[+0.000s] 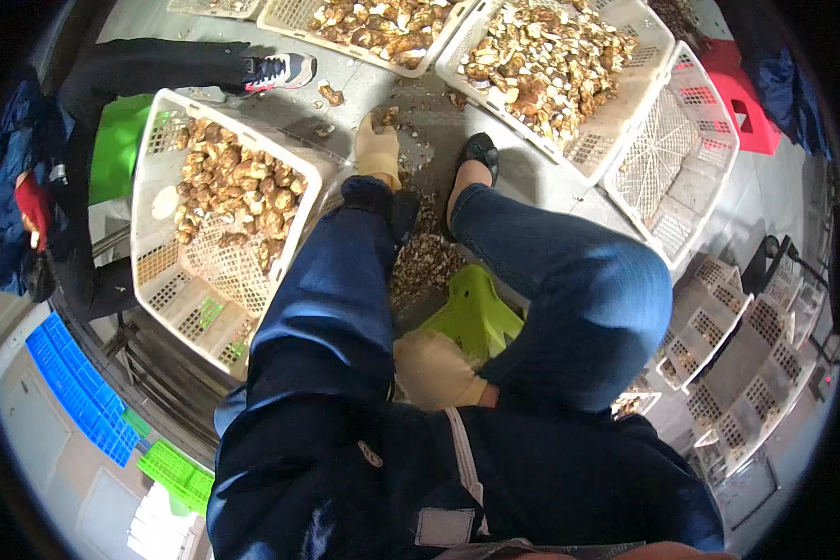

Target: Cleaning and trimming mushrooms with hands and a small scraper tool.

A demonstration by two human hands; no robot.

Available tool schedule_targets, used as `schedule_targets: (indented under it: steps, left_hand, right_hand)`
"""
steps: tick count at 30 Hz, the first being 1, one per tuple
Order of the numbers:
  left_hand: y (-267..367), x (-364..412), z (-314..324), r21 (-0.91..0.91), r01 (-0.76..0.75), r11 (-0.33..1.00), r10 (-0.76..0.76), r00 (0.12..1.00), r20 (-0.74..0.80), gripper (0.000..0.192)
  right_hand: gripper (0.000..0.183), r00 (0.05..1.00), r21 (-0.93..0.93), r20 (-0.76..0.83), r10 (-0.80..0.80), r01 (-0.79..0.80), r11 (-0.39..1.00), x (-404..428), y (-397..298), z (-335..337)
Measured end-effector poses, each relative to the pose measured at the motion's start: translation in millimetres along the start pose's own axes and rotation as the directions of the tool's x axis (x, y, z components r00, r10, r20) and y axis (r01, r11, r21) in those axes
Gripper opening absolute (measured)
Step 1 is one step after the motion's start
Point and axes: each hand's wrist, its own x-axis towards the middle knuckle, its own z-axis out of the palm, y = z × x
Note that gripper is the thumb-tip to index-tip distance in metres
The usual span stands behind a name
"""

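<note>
My left hand (376,150), in a pale work glove, reaches down to the littered floor past the crate of brown-and-white mushrooms (241,178) on my left. Its fingers look apart, and a small mushroom piece (390,115) lies at their tips. My right hand (435,369), gloved alike, is low between my thighs, beside a light-green plastic stool or seat (472,308). Its back faces up, so its fingers and anything in them are hidden. Mushroom trimmings (427,262) are heaped on the floor between my legs.
Ahead stand crates of whole mushrooms (385,31) and cut pieces (553,70). An empty white crate (672,157) adjoins them, near a red stool (742,105). A co-worker's leg and shoe (280,73) extend in from the left. Stacked crates (735,364) stand at right.
</note>
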Motion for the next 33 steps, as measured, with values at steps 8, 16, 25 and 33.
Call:
schedule_targets:
  steps: [8,16,25,33]
  left_hand:
    - [-17.4,30.8,33.3,0.387,-0.161,0.908,0.177,0.984,-0.006,0.038]
    - [-36.8,94.0,20.3,-0.040,-0.124,0.991,0.067,0.743,-0.666,0.039]
    - [-43.9,87.3,24.8,0.238,-0.131,0.962,0.229,0.860,-0.456,0.034]
    - [-7.4,29.1,4.4,-0.326,0.179,0.928,-0.259,0.940,-0.221,0.037]
  right_hand:
    - [0.028,0.856,0.122,0.474,0.205,-0.295,0.948,23.1,0.4,-43.5]
    - [0.029,0.982,0.427,0.179,0.065,-0.137,0.894,19.8,19.4,-32.8]
    - [0.037,0.959,0.382,0.250,0.136,-0.227,0.896,18.9,22.2,-25.0]
    - [0.042,0.964,0.337,0.241,0.114,-0.193,0.922,16.3,19.5,-16.3]
